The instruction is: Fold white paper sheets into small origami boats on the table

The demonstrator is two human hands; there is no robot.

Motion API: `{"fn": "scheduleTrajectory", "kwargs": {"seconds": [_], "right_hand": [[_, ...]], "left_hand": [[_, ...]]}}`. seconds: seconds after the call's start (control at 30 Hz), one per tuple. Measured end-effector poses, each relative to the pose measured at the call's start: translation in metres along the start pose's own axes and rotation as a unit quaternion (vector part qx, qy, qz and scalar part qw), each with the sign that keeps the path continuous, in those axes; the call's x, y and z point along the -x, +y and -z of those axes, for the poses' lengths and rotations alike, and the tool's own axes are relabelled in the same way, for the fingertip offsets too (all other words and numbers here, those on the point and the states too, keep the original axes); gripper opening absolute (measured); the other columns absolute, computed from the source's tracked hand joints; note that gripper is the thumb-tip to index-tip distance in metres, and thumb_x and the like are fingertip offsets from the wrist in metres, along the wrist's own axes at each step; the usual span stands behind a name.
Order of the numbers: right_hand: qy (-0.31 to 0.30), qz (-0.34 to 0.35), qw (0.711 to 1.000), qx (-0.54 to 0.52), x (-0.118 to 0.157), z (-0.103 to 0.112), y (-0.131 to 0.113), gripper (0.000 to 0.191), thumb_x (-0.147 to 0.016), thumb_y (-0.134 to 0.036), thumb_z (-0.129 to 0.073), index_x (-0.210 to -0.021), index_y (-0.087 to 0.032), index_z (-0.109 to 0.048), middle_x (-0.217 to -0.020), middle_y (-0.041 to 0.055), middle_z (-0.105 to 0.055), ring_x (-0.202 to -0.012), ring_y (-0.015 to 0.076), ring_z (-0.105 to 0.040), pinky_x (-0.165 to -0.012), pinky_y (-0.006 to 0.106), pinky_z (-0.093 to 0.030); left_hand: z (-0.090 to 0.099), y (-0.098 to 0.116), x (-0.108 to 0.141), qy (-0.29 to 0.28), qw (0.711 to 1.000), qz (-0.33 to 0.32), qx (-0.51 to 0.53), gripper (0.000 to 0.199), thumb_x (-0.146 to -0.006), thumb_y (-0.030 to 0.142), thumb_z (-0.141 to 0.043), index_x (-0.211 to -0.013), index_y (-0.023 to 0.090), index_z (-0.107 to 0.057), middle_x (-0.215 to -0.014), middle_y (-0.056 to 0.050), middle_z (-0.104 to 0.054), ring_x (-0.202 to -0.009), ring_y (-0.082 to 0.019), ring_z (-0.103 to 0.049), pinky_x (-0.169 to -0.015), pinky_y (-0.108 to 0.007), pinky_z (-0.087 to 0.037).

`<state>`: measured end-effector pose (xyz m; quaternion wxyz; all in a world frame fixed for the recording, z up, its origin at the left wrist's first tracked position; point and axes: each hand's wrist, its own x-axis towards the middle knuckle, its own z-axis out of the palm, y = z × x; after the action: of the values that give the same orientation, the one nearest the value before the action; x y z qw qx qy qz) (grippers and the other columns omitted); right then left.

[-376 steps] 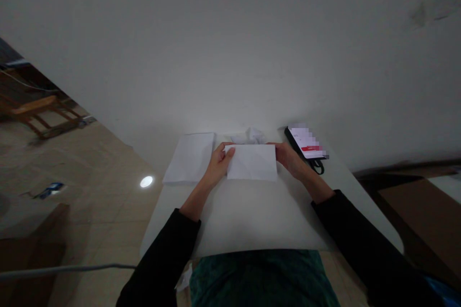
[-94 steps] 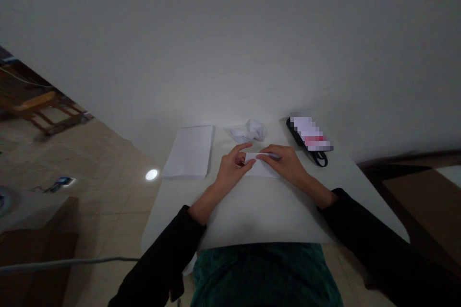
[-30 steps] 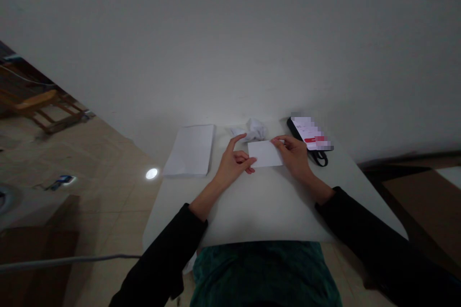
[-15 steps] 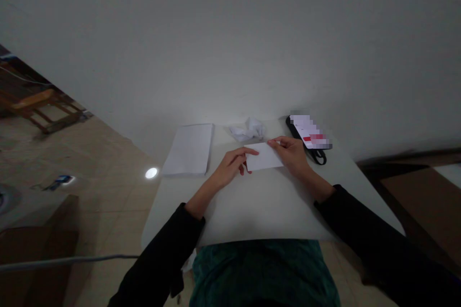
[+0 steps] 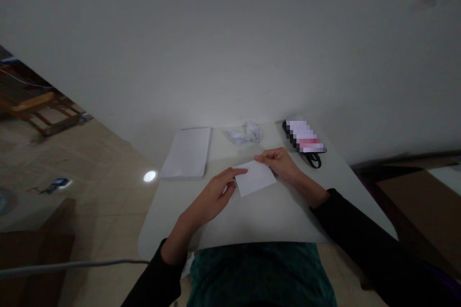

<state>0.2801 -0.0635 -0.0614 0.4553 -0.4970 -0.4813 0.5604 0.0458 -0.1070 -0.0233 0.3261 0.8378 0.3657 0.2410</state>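
A small white sheet of paper (image 5: 255, 181), perhaps folded, is held between my two hands above the white table. My left hand (image 5: 220, 189) grips its left edge, the index finger stretched over the top surface and the thumb side by the edge. At the upper right edge, my right hand (image 5: 279, 163) pinches the paper between thumb and fingers. Some of the fingers under the paper are hidden. Crumpled white paper (image 5: 247, 134) lies just beyond my hands.
A stack of white paper (image 5: 187, 152) rests at the table's left. At the back right lies a phone (image 5: 305, 136) with a black strap (image 5: 314, 159). The white table (image 5: 248, 223) stands against a wall (image 5: 230, 48). A cable (image 5: 79, 265) runs across at lower left.
Both hands have drawn the paper closer to me and slightly left. It has turned, so its right side now slants down toward me.
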Motion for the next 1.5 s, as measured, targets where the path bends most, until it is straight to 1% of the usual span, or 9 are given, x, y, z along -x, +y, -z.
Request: {"fn": "scheduleTrajectory", "kwargs": {"seconds": [0.17,0.43,0.53,0.67,0.8,1.03,1.2,1.33,1.5], "right_hand": [[-0.054,-0.015,0.998,0.025,0.002,-0.005,0.007,0.037,-0.062,-0.049,-0.08,-0.067,-0.013,-0.073,-0.052,0.0,-0.062,-0.042,0.0086,-0.046,-0.042,0.023,-0.029],[-0.138,0.016,0.986,0.089,-0.002,-0.012,0.023,0.031,-0.069,-0.045,-0.076,-0.066,-0.015,-0.071,-0.058,0.0019,-0.066,-0.049,0.0116,-0.054,-0.046,0.023,-0.036],[-0.066,0.128,0.98,0.139,0.004,-0.018,0.016,0.023,-0.08,-0.04,-0.068,-0.08,-0.017,-0.073,-0.072,0.0041,-0.07,-0.063,0.0157,-0.062,-0.055,0.027,-0.046],[0.17,0.415,0.864,0.228,0.031,-0.019,-0.001,0.016,-0.088,-0.016,-0.057,-0.093,-0.02,-0.071,-0.089,0.0077,-0.068,-0.084,0.0191,-0.064,-0.074,0.034,-0.052],[0.044,0.568,0.758,0.318,0.067,-0.011,0.003,0.031,-0.079,-0.003,-0.058,-0.103,-0.02,-0.067,-0.086,0.0067,-0.067,-0.078,0.0178,-0.063,-0.068,0.032,-0.054],[-0.178,0.434,0.754,0.46,0.099,0.0,0.012,0.058,-0.082,-0.011,-0.05,-0.14,-0.017,-0.045,-0.137,0.014,-0.057,-0.129,0.0234,-0.051,-0.106,0.045,-0.045],[-0.249,0.331,0.768,0.488,0.115,0.003,0.012,0.076,-0.083,-0.039,-0.065,-0.148,-0.016,-0.034,-0.147,0.0154,-0.046,-0.137,0.026,-0.042,-0.112,0.046,-0.037],[-0.246,0.334,0.769,0.486,0.128,0.005,0.02,0.069,-0.086,-0.036,-0.065,-0.147,-0.018,-0.038,-0.144,0.0128,-0.051,-0.135,0.0245,-0.045,-0.112,0.045,-0.038],[-0.216,0.335,0.804,0.441,0.131,0.005,0.026,0.052,-0.087,-0.027,-0.065,-0.137,-0.023,-0.05,-0.135,0.0103,-0.061,-0.128,0.0224,-0.054,-0.108,0.043,-0.044]], "left_hand": [[-0.007,0.004,0.028,0.062,0.978,-0.062,-0.19,0.034,-0.092,0.017,-0.053,-0.125,0.024,-0.057,-0.148,-0.011,-0.041,-0.134,-0.027,-0.04,-0.108,-0.05,-0.041],[-0.03,-0.007,0.043,0.062,0.964,-0.134,-0.222,0.025,-0.093,0.018,-0.056,-0.117,0.017,-0.059,-0.115,-0.009,-0.067,-0.105,-0.022,-0.06,-0.09,-0.04,-0.054],[-0.035,-0.008,0.043,0.077,0.965,-0.125,-0.218,0.019,-0.093,0.014,-0.053,-0.11,0.015,-0.062,-0.104,-0.008,-0.069,-0.095,-0.019,-0.063,-0.085,-0.036,-0.056],[-0.041,-0.008,0.045,0.147,0.959,-0.093,-0.224,0.016,-0.092,0.013,-0.054,-0.104,0.015,-0.064,-0.101,-0.007,-0.07,-0.091,-0.018,-0.066,-0.081,-0.033,-0.059],[-0.047,-0.005,0.048,0.188,0.956,-0.055,-0.218,0.017,-0.091,0.014,-0.054,-0.104,0.017,-0.065,-0.101,-0.007,-0.071,-0.092,-0.018,-0.069,-0.083,-0.033,-0.06],[-0.055,0.004,0.054,0.265,0.958,0.022,-0.11,0.013,-0.091,0.018,-0.056,-0.103,0.019,-0.062,-0.088,-0.003,-0.071,-0.074,-0.013,-0.07,-0.069,-0.023,-0.059],[-0.053,0.004,0.06,0.289,0.936,0.151,-0.135,0.047,-0.084,0.023,-0.065,-0.128,0.021,-0.049,-0.088,-0.002,-0.07,-0.077,-0.018,-0.071,-0.074,-0.034,-0.061],[-0.046,0.001,0.066,0.257,0.932,0.024,-0.254,0.035,-0.084,0.01,-0.062,-0.117,0.021,-0.061,-0.144,-0.015,-0.046,-0.13,-0.032,-0.046,-0.103,-0.052,-0.046],[-0.046,0.002,0.071,0.08,0.971,-0.119,-0.189,0.026,-0.087,0.006,-0.055,-0.11,0.016,-0.061,-0.117,-0.01,-0.067,-0.109,-0.021,-0.06,-0.094,-0.04,-0.054]]}}
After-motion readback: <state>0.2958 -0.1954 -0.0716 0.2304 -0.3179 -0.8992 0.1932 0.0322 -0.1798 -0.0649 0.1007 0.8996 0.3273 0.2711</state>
